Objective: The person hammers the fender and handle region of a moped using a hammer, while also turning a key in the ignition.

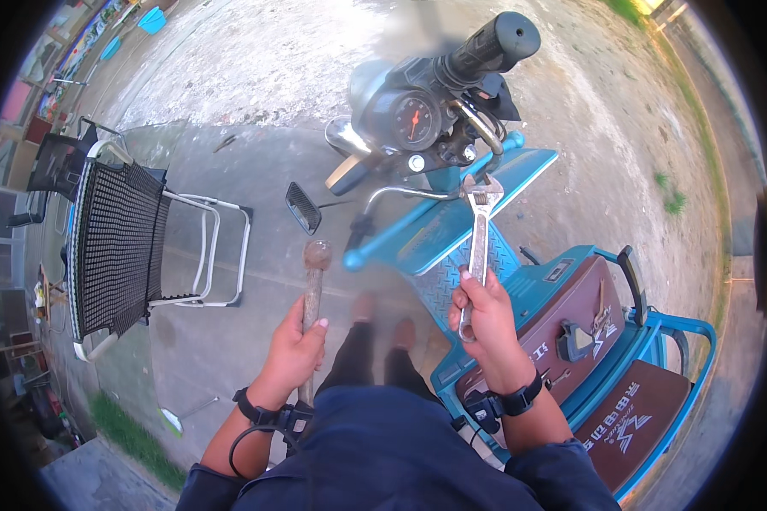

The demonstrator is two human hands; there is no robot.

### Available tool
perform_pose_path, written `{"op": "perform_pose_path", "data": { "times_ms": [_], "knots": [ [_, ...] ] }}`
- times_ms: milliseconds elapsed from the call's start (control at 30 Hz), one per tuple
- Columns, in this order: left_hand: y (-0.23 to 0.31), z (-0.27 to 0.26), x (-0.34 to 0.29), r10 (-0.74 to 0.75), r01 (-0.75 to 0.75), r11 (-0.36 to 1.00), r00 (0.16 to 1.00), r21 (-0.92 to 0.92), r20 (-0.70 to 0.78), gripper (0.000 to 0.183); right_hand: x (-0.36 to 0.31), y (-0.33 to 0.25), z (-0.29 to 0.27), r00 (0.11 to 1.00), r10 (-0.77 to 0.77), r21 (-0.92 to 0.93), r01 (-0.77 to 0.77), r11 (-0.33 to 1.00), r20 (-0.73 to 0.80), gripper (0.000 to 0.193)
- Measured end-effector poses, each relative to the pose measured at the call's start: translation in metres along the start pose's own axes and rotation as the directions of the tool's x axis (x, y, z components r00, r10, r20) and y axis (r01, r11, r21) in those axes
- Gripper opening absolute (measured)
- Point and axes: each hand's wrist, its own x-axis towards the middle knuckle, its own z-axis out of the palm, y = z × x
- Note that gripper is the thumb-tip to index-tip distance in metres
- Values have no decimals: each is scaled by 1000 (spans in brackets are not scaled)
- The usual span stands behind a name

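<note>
My left hand [301, 343] is wrapped round the worn handle of a hammer [313, 281], held upright with its rounded, rusty-looking head at the top. My right hand [486, 313] grips an adjustable wrench [481, 230] by its lower handle, thumb along the shaft. The wrench's jaws overlap the metal handlebar [405, 194] of a blue three-wheeler; whether they touch it I cannot tell. Beside the bar sit the round speedometer [415, 121] and a black grip [494, 49]. A rectangular mirror [303, 209] shows left of the handlebar.
On the vehicle's brown seat [528, 349] lie a dark grey clamp-like piece [575, 340] and small metal tools. A second brown seat [635, 417] is behind it, inside a blue rail [709, 349]. A black woven chair [119, 247] with a white frame stands at left, on the concrete [196, 353].
</note>
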Motion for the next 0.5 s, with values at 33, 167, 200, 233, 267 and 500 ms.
{"op": "perform_pose_path", "data": {
  "times_ms": [33,167,200,233,267,500],
  "knots": [
    [0,-1,1,1,-1,1000,1000,2,6,56,-1,1,-9,1000,-20,-105,18,994,-20,22],
    [2,-2,4,9,-9,1000,1000,-1,7,57,3,2,-47,991,-133,-345,117,931,-23,23],
    [2,-2,4,13,-13,1000,1000,4,14,57,4,0,-55,991,-133,-343,116,932,-25,23],
    [2,-3,4,12,-12,1000,1000,6,16,57,4,-2,-63,985,-172,-458,140,878,-29,25],
    [1,-3,5,15,-15,1000,1000,7,21,57,4,-4,-69,977,-211,-565,159,809,-28,26],
    [1,1,7,17,-17,1000,999,1,33,59,6,-15,-94,820,-566,-937,256,238,81,48]
  ]
}}
